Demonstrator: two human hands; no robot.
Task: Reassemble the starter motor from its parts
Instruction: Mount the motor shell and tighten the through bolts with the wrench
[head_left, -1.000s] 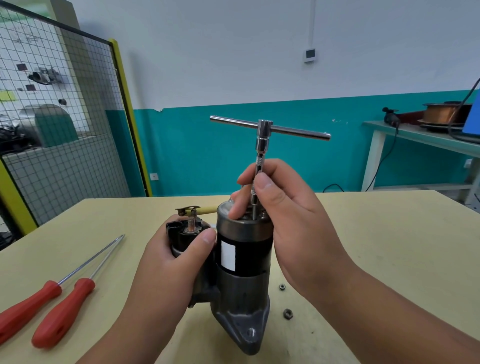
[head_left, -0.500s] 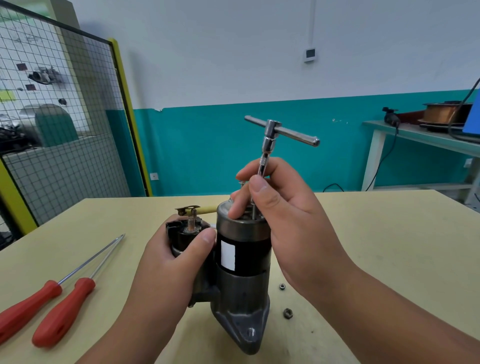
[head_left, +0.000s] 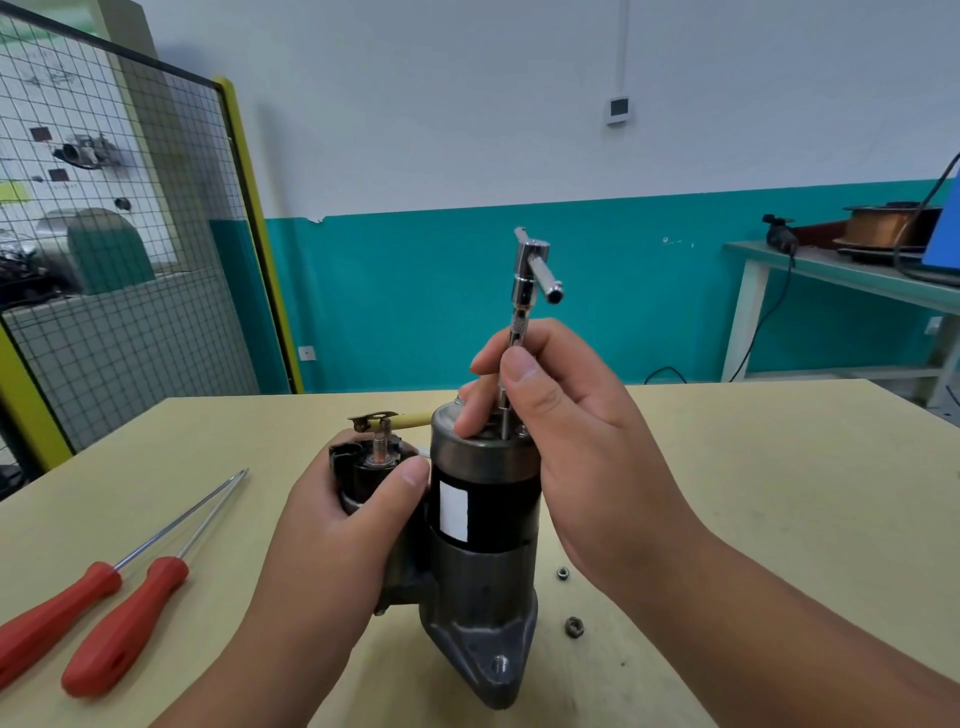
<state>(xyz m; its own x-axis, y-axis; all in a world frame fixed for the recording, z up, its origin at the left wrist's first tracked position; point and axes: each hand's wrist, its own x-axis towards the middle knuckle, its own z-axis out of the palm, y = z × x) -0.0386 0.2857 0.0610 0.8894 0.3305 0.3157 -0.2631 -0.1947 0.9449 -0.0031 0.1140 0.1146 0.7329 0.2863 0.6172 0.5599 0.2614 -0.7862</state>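
Head view: starter motor (head_left: 483, 525) stands upright on the table (head_left: 753, 467); left hand (head_left: 332, 535), at its 9 o'clock, grips the solenoid (head_left: 363, 470), fingers curled round it; right hand (head_left: 576, 441) pinches the T-handle wrench (head_left: 530, 280) shaft, upright on the motor's top; two nuts (head_left: 573, 627) at 4 o'clock; red screwdrivers (head_left: 119, 618) at 8 o'clock.

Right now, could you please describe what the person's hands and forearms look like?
The left hand and right hand are bare: no gloves, rings or watch. No sleeves show as far as the frame's edge. Fingernails are short and unpainted.
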